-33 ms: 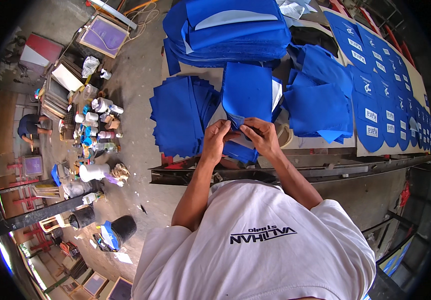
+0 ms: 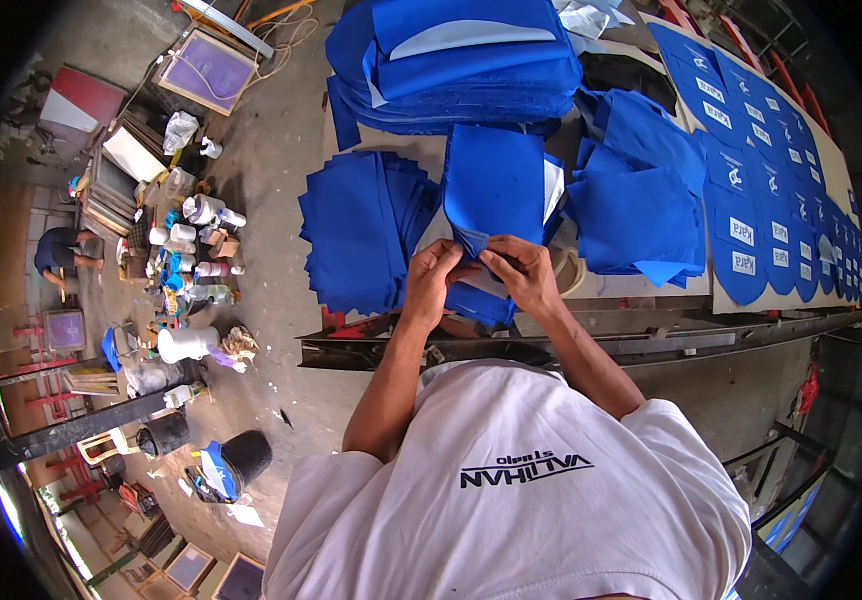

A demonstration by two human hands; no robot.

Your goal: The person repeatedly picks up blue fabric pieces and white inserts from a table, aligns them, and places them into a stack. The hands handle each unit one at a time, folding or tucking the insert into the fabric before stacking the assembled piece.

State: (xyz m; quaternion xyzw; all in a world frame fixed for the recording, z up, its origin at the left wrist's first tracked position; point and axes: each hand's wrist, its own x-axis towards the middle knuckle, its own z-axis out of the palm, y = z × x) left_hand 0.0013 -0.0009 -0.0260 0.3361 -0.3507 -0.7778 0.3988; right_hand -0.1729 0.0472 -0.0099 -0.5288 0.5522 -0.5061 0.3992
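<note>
A small stack of blue fabric pieces (image 2: pixel 496 185) lies in front of me, its near corner raised between my hands. My left hand (image 2: pixel 433 280) pinches that corner from the left, thumb against fingertips. From the right, my right hand (image 2: pixel 523 275) pinches the same corner, its fingertips almost meeting the left ones. How many layers each pinch holds is hidden. To the left sits a fanned pile of blue fabric pieces (image 2: pixel 351 230); another loose pile of blue pieces (image 2: pixel 636 220) lies to the right. More blue fabric shows under my wrists.
Behind rises a thick stack of blue fabric (image 2: pixel 461 95). Printed blue panels (image 2: pixel 736 200) cover a board at the right. A metal rail (image 2: pixel 651 348) runs along the table's near edge. Bottles and tubs (image 2: pixel 186 240) crowd the floor at left, where another person (image 2: pixel 58 252) bends over.
</note>
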